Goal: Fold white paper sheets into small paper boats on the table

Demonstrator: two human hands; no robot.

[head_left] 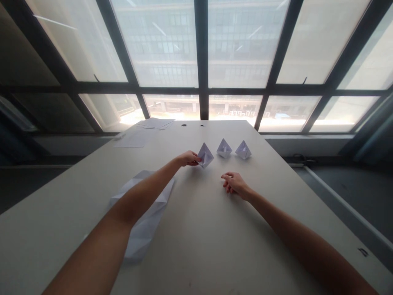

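Note:
Pinched between the fingers of my left hand [189, 158] is a folded white paper boat [206, 155], gripped at its left corner. Two more paper boats stand on the table to its right: a middle boat [224, 148] and a right boat [243, 150]. My right hand [233, 182] is nearer to me, below these boats, with its fingers loosely curled and apart, holding nothing. Under my left forearm lies a creased white paper sheet [153, 213], partly hidden by the arm.
The white table [196, 246] stretches away toward large framed windows [166, 45]. Flat white paper sheets [156, 123] lie at its far left, with another single sheet [135, 138] closer. Round holes [184, 125] show near the far edge.

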